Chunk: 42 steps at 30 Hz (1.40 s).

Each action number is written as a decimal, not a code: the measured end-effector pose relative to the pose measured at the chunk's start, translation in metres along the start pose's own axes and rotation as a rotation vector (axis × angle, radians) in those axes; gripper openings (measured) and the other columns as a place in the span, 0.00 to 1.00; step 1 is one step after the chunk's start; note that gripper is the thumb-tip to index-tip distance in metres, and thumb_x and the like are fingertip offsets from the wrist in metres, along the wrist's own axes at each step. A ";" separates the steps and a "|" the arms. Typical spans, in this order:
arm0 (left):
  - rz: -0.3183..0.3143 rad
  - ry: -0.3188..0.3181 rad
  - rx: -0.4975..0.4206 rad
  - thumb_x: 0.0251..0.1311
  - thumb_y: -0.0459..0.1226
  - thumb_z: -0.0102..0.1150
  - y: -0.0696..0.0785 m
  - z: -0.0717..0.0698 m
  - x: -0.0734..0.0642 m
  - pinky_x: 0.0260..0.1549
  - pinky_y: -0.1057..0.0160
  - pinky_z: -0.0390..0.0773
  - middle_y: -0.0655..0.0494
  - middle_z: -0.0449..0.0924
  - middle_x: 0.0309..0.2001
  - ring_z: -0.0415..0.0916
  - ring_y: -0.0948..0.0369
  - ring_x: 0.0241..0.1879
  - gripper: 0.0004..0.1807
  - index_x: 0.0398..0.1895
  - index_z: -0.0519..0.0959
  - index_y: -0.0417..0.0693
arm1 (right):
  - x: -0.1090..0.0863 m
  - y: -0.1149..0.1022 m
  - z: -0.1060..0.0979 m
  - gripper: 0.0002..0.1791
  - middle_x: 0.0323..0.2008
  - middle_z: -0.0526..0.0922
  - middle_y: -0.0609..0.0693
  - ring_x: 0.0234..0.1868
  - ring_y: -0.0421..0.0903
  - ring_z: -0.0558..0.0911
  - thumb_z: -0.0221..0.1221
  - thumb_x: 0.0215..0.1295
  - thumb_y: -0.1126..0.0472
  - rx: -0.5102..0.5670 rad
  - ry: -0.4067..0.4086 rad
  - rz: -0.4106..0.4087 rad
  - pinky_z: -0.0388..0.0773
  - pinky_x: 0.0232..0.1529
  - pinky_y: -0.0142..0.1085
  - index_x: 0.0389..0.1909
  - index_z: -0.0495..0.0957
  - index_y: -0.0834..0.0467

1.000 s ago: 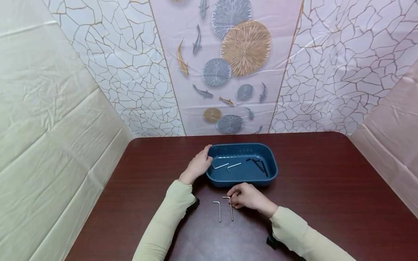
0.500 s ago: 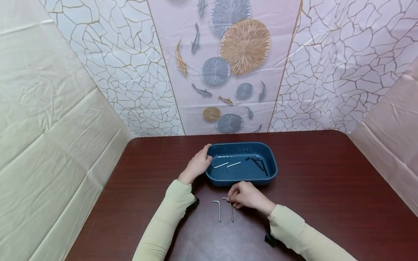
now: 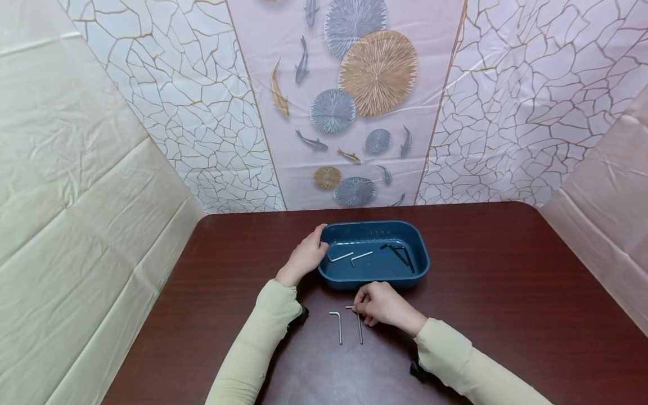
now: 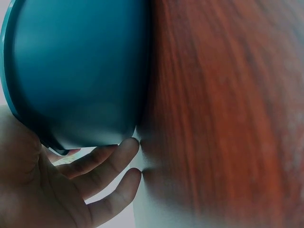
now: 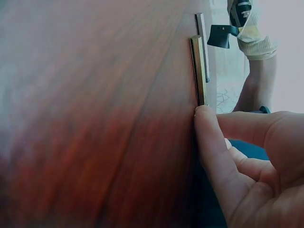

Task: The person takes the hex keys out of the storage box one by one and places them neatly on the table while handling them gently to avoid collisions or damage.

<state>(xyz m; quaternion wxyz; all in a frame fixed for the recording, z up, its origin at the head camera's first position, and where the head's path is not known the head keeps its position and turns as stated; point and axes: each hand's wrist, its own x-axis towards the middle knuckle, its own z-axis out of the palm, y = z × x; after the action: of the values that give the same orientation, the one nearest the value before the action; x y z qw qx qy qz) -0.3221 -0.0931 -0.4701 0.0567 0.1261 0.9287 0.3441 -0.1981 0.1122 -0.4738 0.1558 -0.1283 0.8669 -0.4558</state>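
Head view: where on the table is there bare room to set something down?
Free: tabletop right of the blue tray and left of the left hand. Crowded: the tray's near side, where the right hand pinches one hex key beside another hex key.

A reddish-brown worktop (image 3: 506, 281), its far corners rounded, stood before a patterned backdrop (image 3: 324, 73). The backdrop's pale pink middle panel (image 3: 298, 163) carried printed fish (image 3: 302, 64) and discs (image 3: 378, 73) (some grey, some golden), between white panels (image 3: 521, 101) veined with brown lines. Creased cream cloth (image 3: 76, 225) hung on the left, pinkish cloth (image 3: 612, 197) on the right.
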 end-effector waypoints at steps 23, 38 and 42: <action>0.007 0.004 -0.018 0.74 0.37 0.42 -0.001 0.001 0.001 0.52 0.50 0.72 0.46 0.65 0.72 0.72 0.52 0.54 0.30 0.79 0.56 0.48 | -0.011 0.002 -0.007 0.12 0.25 0.80 0.42 0.27 0.34 0.76 0.72 0.54 0.68 -0.205 -0.023 -0.211 0.75 0.30 0.30 0.40 0.84 0.63; -0.010 -0.010 -0.027 0.74 0.38 0.41 0.000 0.001 0.000 0.50 0.50 0.71 0.47 0.63 0.73 0.71 0.51 0.54 0.31 0.79 0.55 0.50 | -0.013 0.001 -0.007 0.11 0.24 0.78 0.42 0.26 0.34 0.74 0.72 0.55 0.65 -0.266 0.036 -0.209 0.73 0.31 0.31 0.37 0.84 0.63; -0.011 -0.011 -0.033 0.74 0.38 0.41 0.000 0.001 -0.001 0.49 0.51 0.70 0.47 0.63 0.74 0.70 0.51 0.54 0.31 0.79 0.54 0.50 | -0.013 0.002 -0.008 0.11 0.24 0.79 0.43 0.22 0.35 0.75 0.70 0.59 0.63 -0.206 0.023 -0.212 0.74 0.28 0.31 0.40 0.84 0.63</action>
<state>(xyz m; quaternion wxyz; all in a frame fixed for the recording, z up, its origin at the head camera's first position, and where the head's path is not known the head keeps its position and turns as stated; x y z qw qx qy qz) -0.3208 -0.0925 -0.4709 0.0658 0.1220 0.9232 0.3585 -0.1891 0.1241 -0.4695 0.0827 -0.2293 0.8924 -0.3798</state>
